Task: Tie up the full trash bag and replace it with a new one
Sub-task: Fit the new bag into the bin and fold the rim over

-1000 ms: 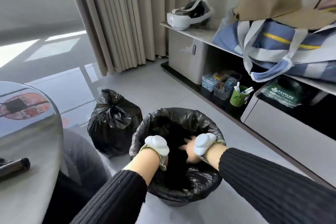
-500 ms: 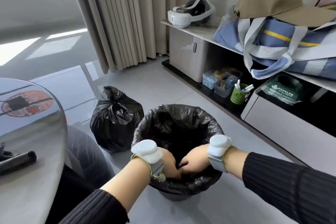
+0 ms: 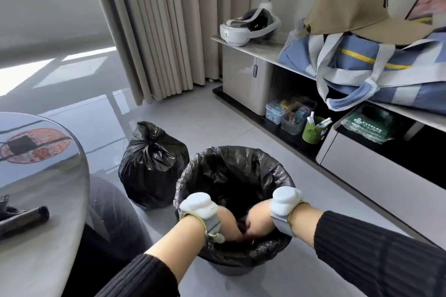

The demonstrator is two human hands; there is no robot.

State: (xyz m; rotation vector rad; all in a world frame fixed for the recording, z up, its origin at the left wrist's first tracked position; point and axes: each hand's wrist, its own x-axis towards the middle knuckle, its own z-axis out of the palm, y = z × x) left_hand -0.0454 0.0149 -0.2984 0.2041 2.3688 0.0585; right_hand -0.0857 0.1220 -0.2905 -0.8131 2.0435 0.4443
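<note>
Step in hand, judged: fitting crinkled black plastic liner (image 3: 231, 164) into round dark bin (image 3: 229, 269). Tied full black trash bag (image 3: 150, 164) on floor, just beside bin. Left hand (image 3: 226, 222) and right hand (image 3: 259, 218) together at near rim, grip pinching liner. Next: tuck evenly round rim.

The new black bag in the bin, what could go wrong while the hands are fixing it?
The new bag is thin and crinkly, so it might tear where the left hand and right hand pinch it at the near rim. Pulling there could also slip the far edge off the bin. The tied full bag sits close, easy to bump.
</note>
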